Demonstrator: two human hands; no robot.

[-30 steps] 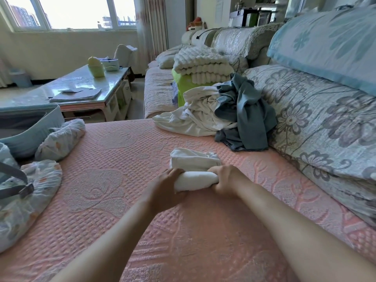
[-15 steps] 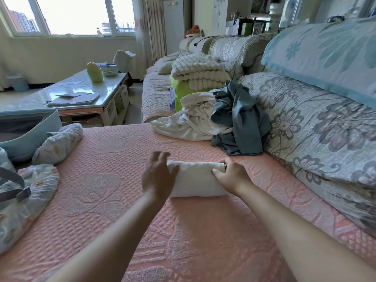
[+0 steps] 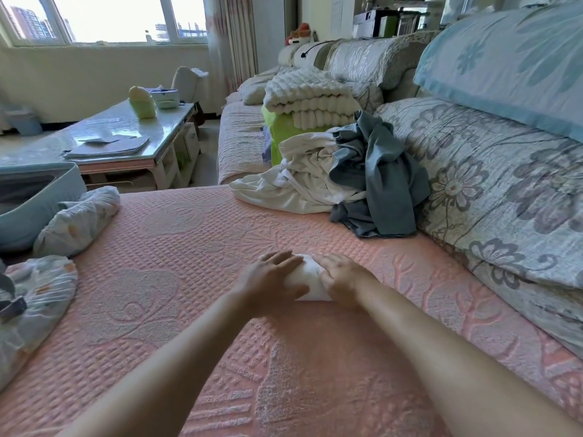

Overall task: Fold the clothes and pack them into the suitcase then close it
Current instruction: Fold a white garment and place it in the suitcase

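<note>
**On the pink cover: white bundle pressed flat under both hands**

Mid-cover, a small folded white bundle (image 3: 307,279) is held down on the pink cover (image 3: 189,263). The left hand (image 3: 271,279) is laid over the bundle's left end and the right hand (image 3: 344,279) over its right end, so only a strip of white is seen between them. Neither grip is closed. Fingers are straight and slightly spread, palms down, pressing rather than pinching. Judged purpose: the fold is being flattened so the bundle will hold its shape when lifted.

Beyond the bundle, against the floral back cushion (image 3: 504,184), a heap of unfolded clothes (image 3: 331,190) is seen. It is made up of a white garment (image 3: 293,190) with a grey-blue garment (image 3: 385,184) draped over it. It is within reach, apparently as the waiting stock.

Well to the left of the bundle, the pale blue suitcase (image 3: 38,197) is seen open and only partly in frame. Two floral rolled bundles (image 3: 79,219) are set near it. One is just beside its wall. The other is nearer the camera, with a dark strap (image 3: 12,305) across it. Whether that one already lies inside cannot be told.

Task judged roughly midway: this piece is nearly folded but not yet carried across, the heap is not yet folded, and the lid is open.
</note>
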